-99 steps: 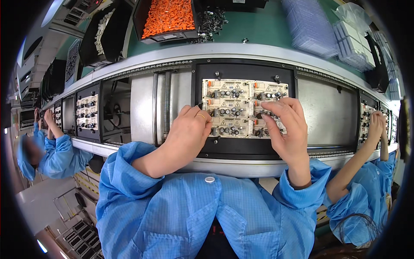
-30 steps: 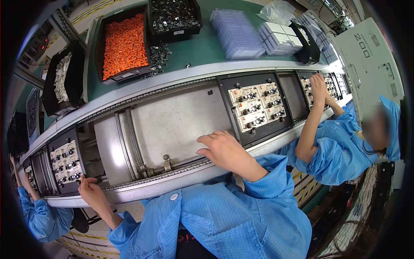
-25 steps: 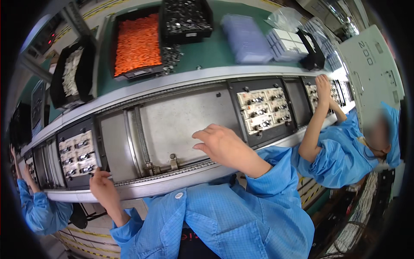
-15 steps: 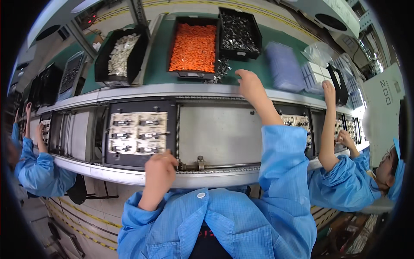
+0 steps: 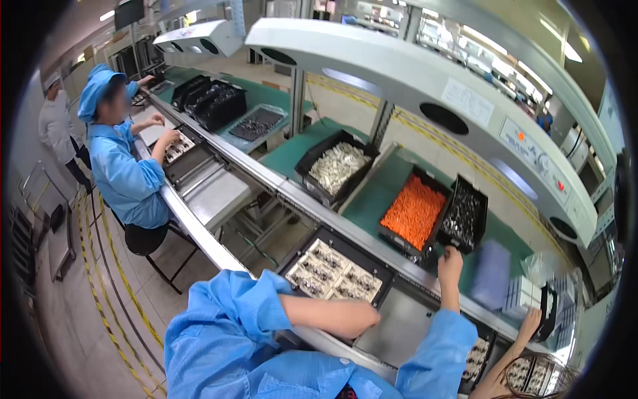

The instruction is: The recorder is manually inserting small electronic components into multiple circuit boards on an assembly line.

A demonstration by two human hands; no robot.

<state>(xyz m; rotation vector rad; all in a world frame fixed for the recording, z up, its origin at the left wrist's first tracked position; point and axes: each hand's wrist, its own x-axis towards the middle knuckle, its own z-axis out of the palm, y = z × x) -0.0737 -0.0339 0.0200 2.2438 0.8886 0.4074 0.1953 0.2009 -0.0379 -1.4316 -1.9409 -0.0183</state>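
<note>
My left hand (image 5: 362,320) is at the near right corner of a black tray (image 5: 387,278), its fingers curled down. Whether they grip the tray's edge or something small is hidden. Set in this tray are cream circuit boards (image 5: 330,271) carrying small dark parts. My right hand (image 5: 450,263) reaches over the bench edge, just below a black bin of small black pieces (image 5: 464,216). Its fingertips are pinched together; anything between them is too small to make out. Left of that bin stands a black bin of orange pieces (image 5: 413,211).
A bin of whitish pieces (image 5: 339,166) stands farther left on the green bench. Bluish plastic trays (image 5: 492,271) and white boxes (image 5: 523,292) lie to the right. Co-workers in blue work at the left (image 5: 129,173) and at the right, where an arm (image 5: 508,362) shows. A lamp housing (image 5: 399,86) hangs above.
My view has swung up and to the left, bringing the left co-worker and lamp housing into sight. My right hand's fingers have come together near the black pieces. My left hand stays by the tray corner.
</note>
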